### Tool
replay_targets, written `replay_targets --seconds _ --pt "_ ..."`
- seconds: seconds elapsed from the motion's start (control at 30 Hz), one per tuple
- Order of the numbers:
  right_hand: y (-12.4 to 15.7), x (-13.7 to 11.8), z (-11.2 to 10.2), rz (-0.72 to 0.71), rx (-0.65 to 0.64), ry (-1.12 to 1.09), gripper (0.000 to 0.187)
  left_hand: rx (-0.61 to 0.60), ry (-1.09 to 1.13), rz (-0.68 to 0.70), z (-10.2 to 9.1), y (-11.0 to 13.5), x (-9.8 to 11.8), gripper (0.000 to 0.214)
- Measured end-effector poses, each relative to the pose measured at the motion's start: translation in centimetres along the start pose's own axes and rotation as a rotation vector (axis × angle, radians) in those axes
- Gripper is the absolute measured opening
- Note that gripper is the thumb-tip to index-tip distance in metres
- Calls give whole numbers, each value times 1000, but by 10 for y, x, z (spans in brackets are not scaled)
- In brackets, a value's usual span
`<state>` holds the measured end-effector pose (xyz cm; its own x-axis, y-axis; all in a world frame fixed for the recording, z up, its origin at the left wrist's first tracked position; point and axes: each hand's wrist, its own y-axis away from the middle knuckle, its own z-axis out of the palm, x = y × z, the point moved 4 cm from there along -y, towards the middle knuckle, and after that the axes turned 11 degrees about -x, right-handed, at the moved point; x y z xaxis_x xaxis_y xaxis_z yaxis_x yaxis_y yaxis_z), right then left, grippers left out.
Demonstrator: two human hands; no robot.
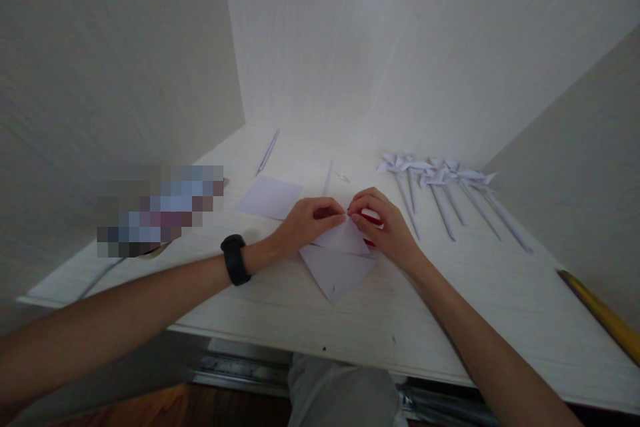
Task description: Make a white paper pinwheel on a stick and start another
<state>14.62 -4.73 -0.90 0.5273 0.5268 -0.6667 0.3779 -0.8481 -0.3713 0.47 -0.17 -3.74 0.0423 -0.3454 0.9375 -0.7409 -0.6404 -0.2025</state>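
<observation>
Left fingers (331,203) and right fingers (369,202) pinch the top of partly folded paper (345,237) mid-desk (400,313), with several pinwheels (434,177) assembled at right and a flat sheet (270,197) and loose sticks (267,152) at left evidently unused.

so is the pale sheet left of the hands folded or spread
Spread: the pale sheet lies flat on the table, with no crease visible.

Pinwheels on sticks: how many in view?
6 paper pinwheels, in a row on the table, back right: two left, two middle, two right. They overlap, so another could be hidden.
</observation>
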Motion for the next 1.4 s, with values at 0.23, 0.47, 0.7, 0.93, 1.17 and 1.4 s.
replay_targets --seconds 0.23,0.47,0.7,0.93,1.17,1.4 --pt "1 22 -9 114 95 -414 14 -150 371 -124 6 2 -2 20" --pt "1 17 3 78 -108 -527 17 -246 512 -159 13 4 0 18" --pt "1 12 -1 -22 -122 -429 9 -216 485 -198 11 3 -2 16" --pt "1 12 1 -75 -162 -389 8 -252 547 -223 14 4 -1 12" --pt "1 11 1 -74 -194 -349 6 -255 537 -251 14 4 -3 14" --pt "1 11 3 -32 -181 -331 7 -194 507 -215 12 2 -3 16"
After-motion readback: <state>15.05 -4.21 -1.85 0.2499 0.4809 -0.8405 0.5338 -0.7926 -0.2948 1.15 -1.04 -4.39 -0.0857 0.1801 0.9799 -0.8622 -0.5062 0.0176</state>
